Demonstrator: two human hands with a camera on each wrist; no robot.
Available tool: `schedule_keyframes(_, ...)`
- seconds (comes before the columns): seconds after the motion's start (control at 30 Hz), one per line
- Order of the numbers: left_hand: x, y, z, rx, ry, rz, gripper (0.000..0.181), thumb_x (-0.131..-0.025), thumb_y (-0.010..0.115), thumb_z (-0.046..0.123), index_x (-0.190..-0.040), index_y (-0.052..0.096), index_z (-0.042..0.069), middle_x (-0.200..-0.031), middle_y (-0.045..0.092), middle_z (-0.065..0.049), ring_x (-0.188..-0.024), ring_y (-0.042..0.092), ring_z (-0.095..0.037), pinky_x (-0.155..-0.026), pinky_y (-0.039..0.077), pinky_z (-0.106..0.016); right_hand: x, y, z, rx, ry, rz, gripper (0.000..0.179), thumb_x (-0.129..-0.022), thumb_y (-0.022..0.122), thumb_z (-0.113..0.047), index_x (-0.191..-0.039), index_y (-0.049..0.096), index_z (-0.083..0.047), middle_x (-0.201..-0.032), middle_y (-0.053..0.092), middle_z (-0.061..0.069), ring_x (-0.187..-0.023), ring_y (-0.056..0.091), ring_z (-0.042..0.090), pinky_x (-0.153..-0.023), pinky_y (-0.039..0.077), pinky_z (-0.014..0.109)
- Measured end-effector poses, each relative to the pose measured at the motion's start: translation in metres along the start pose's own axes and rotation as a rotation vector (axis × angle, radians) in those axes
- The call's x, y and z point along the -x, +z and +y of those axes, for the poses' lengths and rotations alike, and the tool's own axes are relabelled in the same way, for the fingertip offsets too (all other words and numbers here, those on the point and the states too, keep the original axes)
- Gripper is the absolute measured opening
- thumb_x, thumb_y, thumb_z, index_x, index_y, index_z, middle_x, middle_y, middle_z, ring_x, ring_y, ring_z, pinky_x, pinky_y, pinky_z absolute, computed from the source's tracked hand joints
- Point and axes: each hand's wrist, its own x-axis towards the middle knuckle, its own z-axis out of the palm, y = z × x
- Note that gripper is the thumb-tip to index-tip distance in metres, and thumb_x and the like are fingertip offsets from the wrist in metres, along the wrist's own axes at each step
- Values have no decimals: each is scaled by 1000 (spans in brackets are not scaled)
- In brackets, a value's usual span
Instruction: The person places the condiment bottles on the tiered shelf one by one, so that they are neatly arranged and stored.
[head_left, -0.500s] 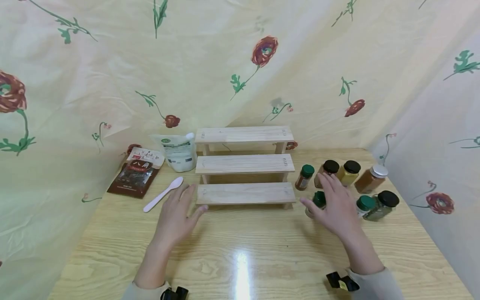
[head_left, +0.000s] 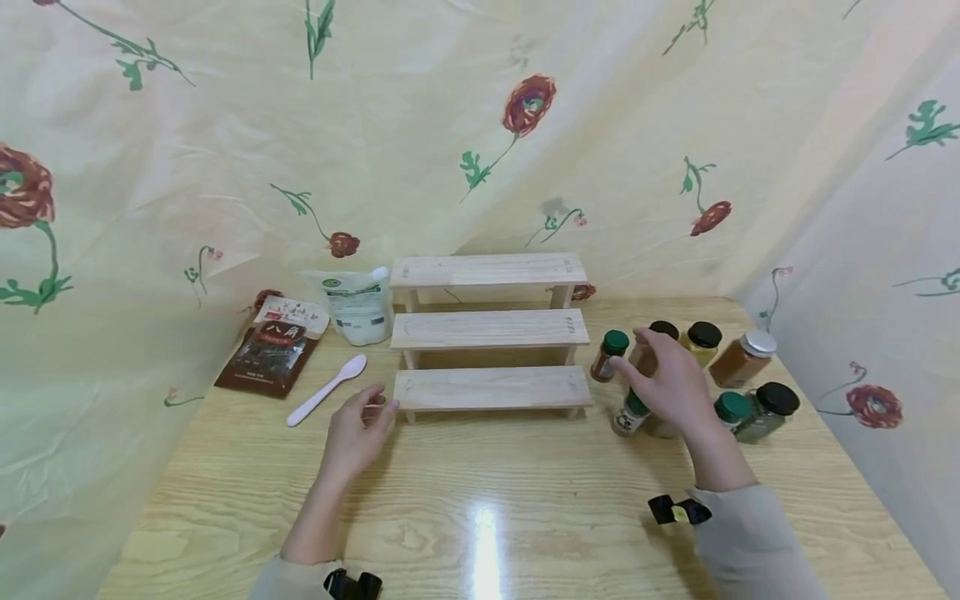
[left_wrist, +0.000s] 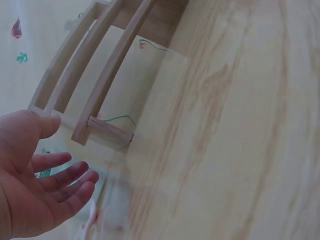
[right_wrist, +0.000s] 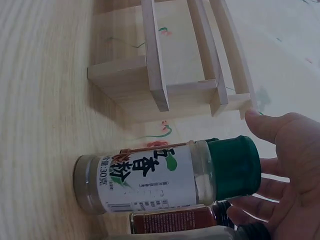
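Observation:
A three-step wooden rack (head_left: 491,387) stands in the middle of the table. My left hand (head_left: 358,437) hovers by the left end of its lowest step, fingers loosely bent around nothing; in the left wrist view thumb and fingers are apart. Over the spice jars at the right is my right hand (head_left: 671,387), thumb spread from the fingers. Below it stands a white-labelled spice jar (right_wrist: 145,177) with a green cap (right_wrist: 235,167); the fingers are behind the cap, and contact cannot be told. A small green-capped jar (head_left: 609,356) stands left of the thumb.
More jars stand at the right: a yellow one (head_left: 699,346), a silver-capped brown one (head_left: 741,360), a black-capped one (head_left: 767,412). Left of the rack are a white pouch (head_left: 360,308), a brown packet (head_left: 270,346) and a pale spoon (head_left: 326,389). Patterned cloth (head_left: 420,125) hangs behind.
My left hand has drawn back slightly, its fingers bending more. My right hand has turned and shifted over the front green-capped jar, whose label now shows.

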Motion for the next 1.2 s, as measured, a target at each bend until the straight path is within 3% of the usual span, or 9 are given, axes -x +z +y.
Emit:
schedule_keyframes(0.27, -3, 5, -8, 90, -119, 8, 46, -102, 63, 27, -137, 59, -2, -118, 66, -17, -109, 64, -31, -95, 58, -41, -17, 2, 2, -17, 20, -44, 64, -97, 70, -34, -141, 50, 8, -128, 60, 31, -105, 61, 45, -80, 56, 60)
schedule_keyframes(0.53, -6, 12, -13, 198, -189, -9, 43, -103, 62, 27, -136, 61, 1, -116, 65, -14, -106, 62, -23, -92, 55, -29, -30, 1, 2, -33, 65, -148, 65, -97, 72, -28, -143, 47, 10, -135, 53, 35, -114, 59, 51, -87, 58, 62)
schedule_keyframes(0.73, -7, 15, -10, 397, -227, -1, 38, -102, 63, 16, -134, 60, -6, -104, 65, -13, -88, 68, -17, -78, 62, -23, -40, 3, 2, -1, 86, -220, 65, -97, 72, -26, -142, 47, 13, -135, 53, 36, -116, 58, 51, -90, 57, 62)
schedule_keyframes(0.87, -9, 18, -10, 500, -251, -6, 37, -102, 62, 10, -134, 57, -9, -98, 64, -10, -81, 66, -14, -74, 62, -22, -46, 4, 3, 32, 95, -253, 57, -96, 73, -27, -134, 55, 11, -126, 59, 34, -110, 60, 49, -88, 57, 60)
schedule_keyframes(1.2, -10, 20, -11, 554, -292, -6, 37, -103, 60, 9, -134, 56, -10, -95, 65, -7, -79, 64, -13, -69, 60, -17, -46, 5, 5, 43, 93, -245, 40, -95, 74, -28, -115, 65, 6, -99, 65, 23, -87, 58, 35, -66, 53, 41)
